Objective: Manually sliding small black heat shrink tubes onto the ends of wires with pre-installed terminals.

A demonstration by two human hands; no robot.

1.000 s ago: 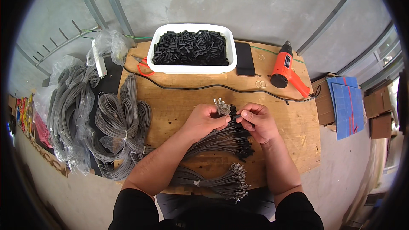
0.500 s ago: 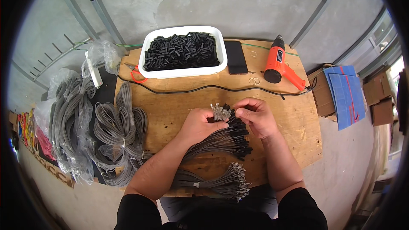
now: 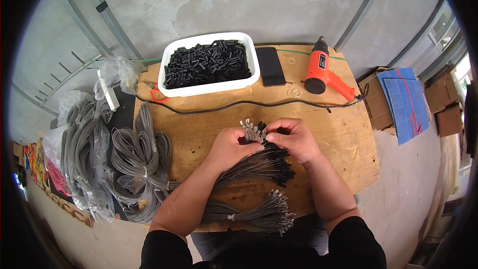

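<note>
On the wooden tabletop point(image 3: 343, 154), my feed shows the grey wire bundle point(image 3: 244, 172) fanned out below both hands, and I judge it light, springy and best gathered just behind its ends. The left hand point(image 3: 230, 145) is closed around a clump of wire ends point(image 3: 253, 132); the right hand point(image 3: 298, 142) bends its fingertips in against it, on what I cannot tell. The black sleeves point(image 3: 282, 163) look slippery, the metal terminals point(image 3: 246, 125) easily bent, so I'd pinch behind them.

Both bare forearms point(image 3: 186, 199) are slanting inward; the bare left hand point(image 3: 230, 149) is gripping, thumb point(image 3: 255, 147) pointing right, and the bare right hand point(image 3: 297, 142) is facing it closely, thumb and forefinger point(image 3: 279, 124) nearly meeting!
</note>
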